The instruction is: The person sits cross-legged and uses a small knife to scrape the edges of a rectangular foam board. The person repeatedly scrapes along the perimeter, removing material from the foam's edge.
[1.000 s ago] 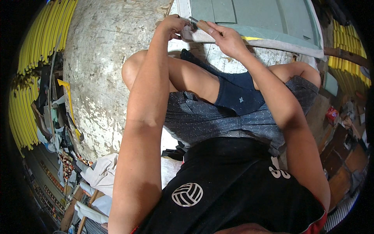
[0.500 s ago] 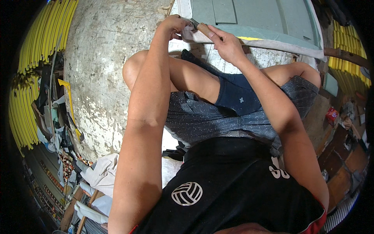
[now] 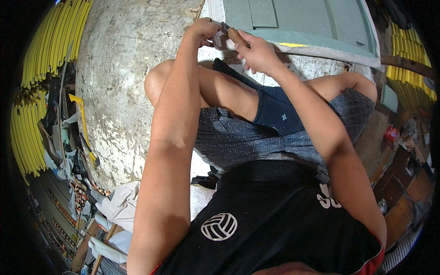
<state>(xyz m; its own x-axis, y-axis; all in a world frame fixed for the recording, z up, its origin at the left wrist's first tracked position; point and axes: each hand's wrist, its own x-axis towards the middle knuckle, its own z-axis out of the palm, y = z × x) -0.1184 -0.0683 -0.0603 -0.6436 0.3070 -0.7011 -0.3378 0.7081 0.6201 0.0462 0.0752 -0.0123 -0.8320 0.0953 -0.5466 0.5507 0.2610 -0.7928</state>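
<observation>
My left hand [image 3: 205, 30] pinches the edge of a pale fabric-covered piece [image 3: 220, 41] at the top of the view. My right hand [image 3: 256, 51] grips a tool with a wooden handle [image 3: 234, 35]; its thin dark blade points toward the left hand's fingers. Both hands meet at the near edge of a grey-green padded panel [image 3: 298, 20] with a white border. My bent knees in grey shorts [image 3: 256, 137] lie below the hands.
A worn, paint-flecked round wooden board [image 3: 123, 82] lies on the left. Yellow strips [image 3: 50, 46] are stacked at the far left and at the right edge [image 3: 405, 50]. White cloth scraps [image 3: 119, 206] and clutter lie at lower left; wooden boxes [image 3: 403, 183] sit at right.
My right hand has slid left along the panel's edge, closer to the left hand, bringing the tool's blade up to the fabric. The left hand has barely moved.
</observation>
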